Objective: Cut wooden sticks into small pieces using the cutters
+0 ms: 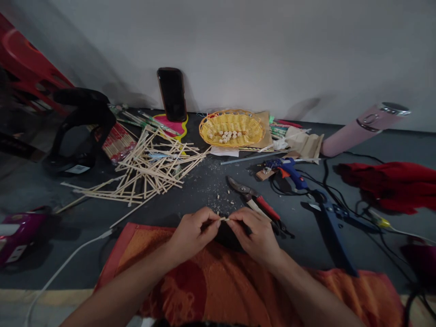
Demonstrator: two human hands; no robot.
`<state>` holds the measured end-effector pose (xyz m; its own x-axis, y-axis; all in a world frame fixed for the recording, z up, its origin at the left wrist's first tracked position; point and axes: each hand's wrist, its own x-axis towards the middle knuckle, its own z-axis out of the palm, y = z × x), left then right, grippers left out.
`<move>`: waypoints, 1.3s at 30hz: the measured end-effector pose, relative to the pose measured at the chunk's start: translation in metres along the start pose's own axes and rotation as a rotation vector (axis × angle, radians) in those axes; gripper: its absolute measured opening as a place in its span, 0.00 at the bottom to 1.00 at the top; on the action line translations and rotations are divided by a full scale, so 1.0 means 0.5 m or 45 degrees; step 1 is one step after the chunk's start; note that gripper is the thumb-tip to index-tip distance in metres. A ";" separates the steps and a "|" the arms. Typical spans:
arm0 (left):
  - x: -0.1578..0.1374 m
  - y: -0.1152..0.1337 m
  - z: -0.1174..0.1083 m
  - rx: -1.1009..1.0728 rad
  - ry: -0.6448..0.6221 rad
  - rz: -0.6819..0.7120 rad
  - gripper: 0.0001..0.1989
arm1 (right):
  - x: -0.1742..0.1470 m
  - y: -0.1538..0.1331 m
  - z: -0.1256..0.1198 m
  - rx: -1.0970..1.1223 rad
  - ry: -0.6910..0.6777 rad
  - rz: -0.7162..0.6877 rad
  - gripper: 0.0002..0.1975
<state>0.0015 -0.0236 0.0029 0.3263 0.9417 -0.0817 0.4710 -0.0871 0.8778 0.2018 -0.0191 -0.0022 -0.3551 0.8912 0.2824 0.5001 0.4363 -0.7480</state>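
My left hand (197, 230) and my right hand (255, 234) meet low in the middle, thumbs and forefingers pinched. Between their fingertips is a short, pale wooden stick piece (224, 219), one end at each hand. Several tiny cut stick pieces (228, 192) and crumbs lie just beyond. Pruning shears (255, 200) with red and white handles rest beside my right hand. Further left spreads a messy heap of thin wooden sticks (153, 168). At the back, a yellow wicker basket (231, 119) holds several small pale pieces.
A blue glue gun (296, 179) and its cords lie right of the shears, near a dark blue long-bladed tool (332, 231). A pink flask (361, 129) and red cloth (391, 184) are further right. A phone (172, 94) leans on the wall. An orange towel (225, 281) lies under my arms.
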 end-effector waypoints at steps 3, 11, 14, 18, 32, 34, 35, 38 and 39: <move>0.003 0.000 -0.006 -0.125 0.105 -0.100 0.09 | 0.008 0.020 -0.015 -0.300 0.026 -0.065 0.04; 0.016 0.005 -0.015 -0.313 0.170 -0.210 0.12 | 0.018 0.025 -0.010 -0.751 -0.101 -0.107 0.09; 0.017 0.005 -0.015 -0.316 0.173 -0.211 0.12 | 0.017 0.026 -0.013 -0.756 -0.105 -0.107 0.09; 0.017 0.004 -0.014 -0.341 0.196 -0.218 0.12 | 0.017 0.036 -0.050 -0.784 -0.069 -0.012 0.09; 0.022 -0.011 -0.008 -0.653 0.196 -0.278 0.13 | 0.004 0.065 -0.091 -0.986 -0.094 0.130 0.02; 0.023 -0.011 -0.008 -0.691 0.204 -0.275 0.13 | 0.009 0.060 -0.089 -0.876 0.010 0.219 0.02; 0.023 -0.011 -0.008 -0.713 0.210 -0.273 0.13 | 0.011 0.056 -0.091 -0.782 0.053 0.264 0.03; 0.023 -0.009 -0.009 -0.794 0.227 -0.269 0.12 | 0.018 0.040 -0.100 -0.444 0.127 0.329 0.10; 0.023 -0.009 -0.009 -0.824 0.227 -0.268 0.12 | 0.019 0.034 -0.104 -0.342 0.121 0.347 0.11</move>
<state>-0.0005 -0.0108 0.0002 0.1167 0.9611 -0.2503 -0.0907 0.2613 0.9610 0.2479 0.0030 0.0190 -0.1123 0.9810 0.1584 0.7595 0.1876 -0.6229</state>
